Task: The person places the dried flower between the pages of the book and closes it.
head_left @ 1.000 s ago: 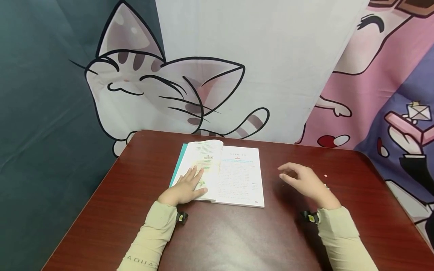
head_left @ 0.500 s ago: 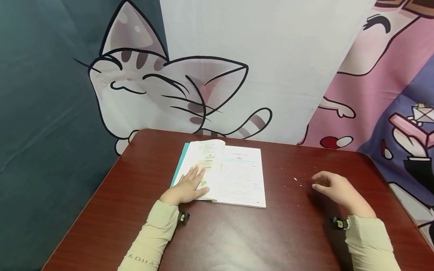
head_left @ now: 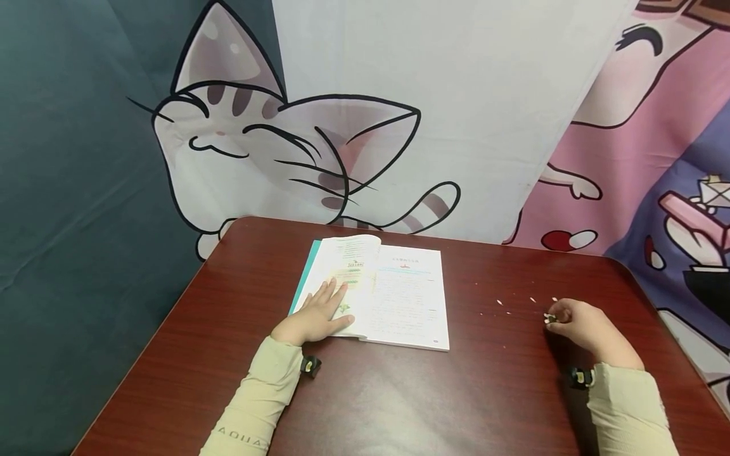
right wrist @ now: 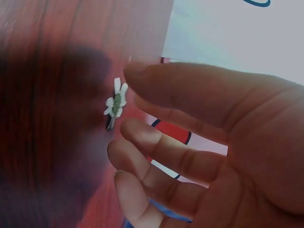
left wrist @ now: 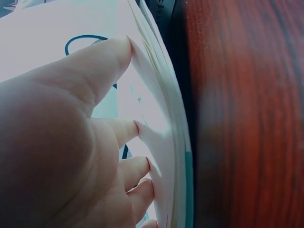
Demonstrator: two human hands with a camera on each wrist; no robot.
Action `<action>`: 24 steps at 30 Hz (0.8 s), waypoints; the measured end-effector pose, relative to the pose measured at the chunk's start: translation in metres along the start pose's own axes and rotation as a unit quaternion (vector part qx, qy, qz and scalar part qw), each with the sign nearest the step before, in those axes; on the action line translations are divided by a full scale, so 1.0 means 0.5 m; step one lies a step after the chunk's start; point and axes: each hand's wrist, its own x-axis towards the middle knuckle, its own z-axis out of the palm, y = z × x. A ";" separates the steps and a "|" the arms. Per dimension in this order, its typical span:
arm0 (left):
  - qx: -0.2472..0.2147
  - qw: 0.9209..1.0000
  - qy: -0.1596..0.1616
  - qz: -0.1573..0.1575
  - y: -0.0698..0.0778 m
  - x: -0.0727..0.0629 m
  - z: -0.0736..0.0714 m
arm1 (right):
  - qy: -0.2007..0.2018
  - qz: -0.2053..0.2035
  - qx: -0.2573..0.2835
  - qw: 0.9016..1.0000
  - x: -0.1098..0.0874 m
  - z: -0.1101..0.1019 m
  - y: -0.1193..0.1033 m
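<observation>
An open book (head_left: 406,304) with a teal cover edge lies on the table, printed pages facing up. My left hand (head_left: 312,318) rests on its left page with fingers spread. In the left wrist view, the fingertips press on the page near the stacked page edges. At the right, a small flower (right wrist: 117,100) with white petals and a green centre lies on the wood. My right hand (head_left: 590,328) is right beside this flower, thumb and fingers loosely bent, with a gap between them. The right wrist view has the flower just beyond the fingertips.
Several tiny white petal-like bits (head_left: 499,302) are scattered between the book and the right hand. The dark red wooden table (head_left: 433,405) ends at the back against a cartoon-printed cloth (head_left: 485,126).
My right hand has moved right, away from the book, and come down to the small flower. White bits it was covering now show on the table. The left hand stays on the page.
</observation>
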 end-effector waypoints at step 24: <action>-0.008 1.000 0.004 -0.001 -0.001 0.002 0.002 | 0.000 0.039 0.036 0.999 0.013 0.013 0.036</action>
